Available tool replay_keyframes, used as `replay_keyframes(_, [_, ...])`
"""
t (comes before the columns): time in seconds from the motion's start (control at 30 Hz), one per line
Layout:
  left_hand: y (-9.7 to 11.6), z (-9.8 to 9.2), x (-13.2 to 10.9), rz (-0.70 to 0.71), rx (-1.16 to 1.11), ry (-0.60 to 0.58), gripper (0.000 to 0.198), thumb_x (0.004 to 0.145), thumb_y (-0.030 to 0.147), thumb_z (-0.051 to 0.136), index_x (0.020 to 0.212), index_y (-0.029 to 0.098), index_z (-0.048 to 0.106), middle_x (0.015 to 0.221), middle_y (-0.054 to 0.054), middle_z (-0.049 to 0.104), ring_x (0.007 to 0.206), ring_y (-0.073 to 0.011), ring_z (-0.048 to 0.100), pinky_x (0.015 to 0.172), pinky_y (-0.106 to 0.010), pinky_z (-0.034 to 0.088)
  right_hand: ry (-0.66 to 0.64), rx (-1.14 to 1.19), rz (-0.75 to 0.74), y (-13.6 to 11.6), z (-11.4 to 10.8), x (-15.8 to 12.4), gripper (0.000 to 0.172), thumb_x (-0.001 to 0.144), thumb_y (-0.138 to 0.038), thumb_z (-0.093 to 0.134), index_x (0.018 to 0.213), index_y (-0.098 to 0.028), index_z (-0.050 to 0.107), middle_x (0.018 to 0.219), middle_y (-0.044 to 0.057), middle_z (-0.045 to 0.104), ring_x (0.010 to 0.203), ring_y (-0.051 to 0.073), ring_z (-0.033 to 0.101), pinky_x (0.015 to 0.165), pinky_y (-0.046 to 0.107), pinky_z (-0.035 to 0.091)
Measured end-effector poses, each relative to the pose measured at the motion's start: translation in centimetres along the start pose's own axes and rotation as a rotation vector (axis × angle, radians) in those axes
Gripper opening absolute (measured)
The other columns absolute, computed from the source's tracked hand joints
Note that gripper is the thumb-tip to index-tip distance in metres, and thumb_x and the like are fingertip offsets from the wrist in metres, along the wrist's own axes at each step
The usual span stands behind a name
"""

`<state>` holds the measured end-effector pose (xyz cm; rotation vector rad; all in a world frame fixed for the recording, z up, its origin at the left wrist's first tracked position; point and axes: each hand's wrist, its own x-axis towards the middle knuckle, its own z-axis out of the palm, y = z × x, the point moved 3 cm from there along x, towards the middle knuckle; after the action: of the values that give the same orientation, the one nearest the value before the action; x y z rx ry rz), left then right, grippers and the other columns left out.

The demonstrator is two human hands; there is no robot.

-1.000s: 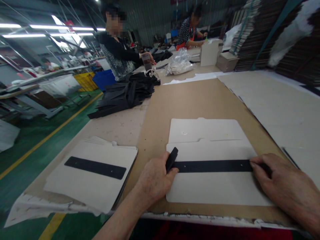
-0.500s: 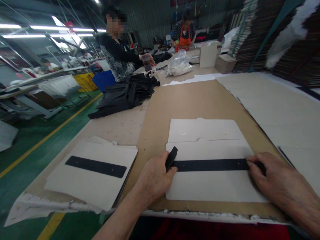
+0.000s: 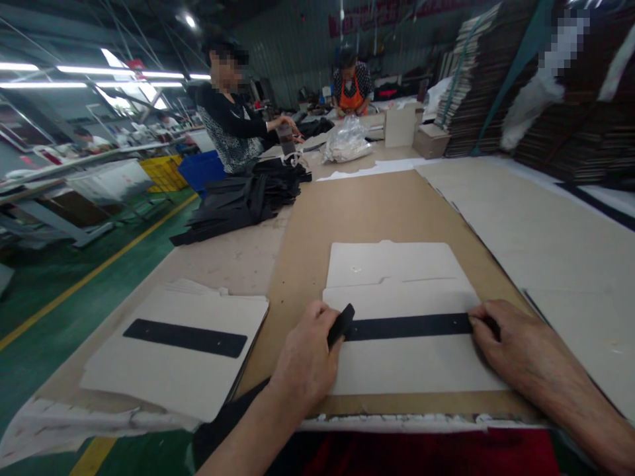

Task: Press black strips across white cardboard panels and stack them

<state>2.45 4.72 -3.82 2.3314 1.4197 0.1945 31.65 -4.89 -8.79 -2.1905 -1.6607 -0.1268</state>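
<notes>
A black strip (image 3: 411, 326) with a small hole near its right end lies across a pale cardboard panel (image 3: 397, 370). My right hand (image 3: 508, 340) pinches the strip's right end between thumb and fingers, at the panel's right side. At the strip's other end, my left hand (image 3: 307, 354) is closed around a small bundle of black strips (image 3: 342, 324), whose ends stick up past the thumb. Behind lies a second pale panel (image 3: 391, 261), partly covered by the front one. Left of my forearm is a pile of pale panels (image 3: 163, 370), with a black strip (image 3: 186, 338) on top.
A heap of black strips (image 3: 243, 198) lies farther back on the table's left. A clear plastic bag (image 3: 347, 140) and a small box (image 3: 430, 141) stand beyond. Pale sheets (image 3: 536, 225) cover the right side. Two co-workers (image 3: 233, 125) are at the table's far part.
The camera view has shifted slightly. Both hands keep their grip, and the bundle in my left hand has tilted a little to the right. The strip stays across the panel.
</notes>
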Motion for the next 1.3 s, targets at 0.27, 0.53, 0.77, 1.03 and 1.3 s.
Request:
replay_keyframes(0.27, [0.8,1.7,-1.4,0.041,0.333,-0.164,0.067,0.082,-0.004,0.035,0.138,0.029,0.05,0.141,-0.005,0.052,0.104,-0.0168,0.067,0.088,-0.03,0.054,-0.077,0.072,-0.093,-0.9,-2.1,0.2,0.03,0.091,-0.016,0.04,0.1,-0.017,0.068,0.098,0.007,0.072,0.091,0.02,0.068,0.086,0.034,0.052])
replay_keyframes(0.53, [0.5,1.9,-1.3,0.068,0.444,-0.193,0.075,0.079,-0.007,0.031,0.143,0.029,0.046,0.146,-0.004,0.05,0.1,-0.0157,0.069,0.084,-0.028,0.057,-0.114,-0.069,-0.297,-1.6,-2.4,-0.8,0.043,0.091,-0.009,0.037,0.125,-0.019,0.062,0.096,0.007,0.063,0.078,0.017,0.065,0.074,0.032,0.056])
replay_keyframes(0.77, [0.0,2.4,-1.4,0.086,0.456,-0.168,0.08,0.076,-0.009,0.032,0.145,0.03,0.045,0.15,-0.004,0.046,0.111,-0.0179,0.065,0.089,-0.028,0.056,-0.151,-0.196,-0.395,-2.0,-2.3,-1.8,0.044,0.086,-0.003,0.041,0.124,-0.014,0.06,0.093,0.008,0.059,0.076,0.015,0.062,0.071,0.026,0.057])
replay_keyframes(1.03, [-1.6,3.2,-2.0,0.142,0.438,-0.113,0.084,0.078,-0.006,0.033,0.151,0.035,0.033,0.154,0.0,0.043,0.118,-0.0211,0.062,0.092,-0.03,0.057,-0.173,-0.334,-0.47,-3.4,-2.7,-2.1,0.063,0.076,0.001,0.045,0.135,-0.018,0.052,0.101,0.01,0.062,0.086,0.02,0.064,0.072,0.031,0.06])
replay_keyframes(1.3, [-1.5,3.2,-1.6,0.106,0.446,-0.186,0.083,0.075,-0.004,0.037,0.149,0.034,0.039,0.151,0.001,0.046,0.116,-0.0235,0.063,0.09,-0.034,0.058,-0.161,-0.318,-0.343,-3.1,-2.5,-2.5,0.056,0.079,-0.006,0.044,0.13,-0.025,0.058,0.094,0.007,0.061,0.063,0.014,0.058,0.05,0.024,0.047])
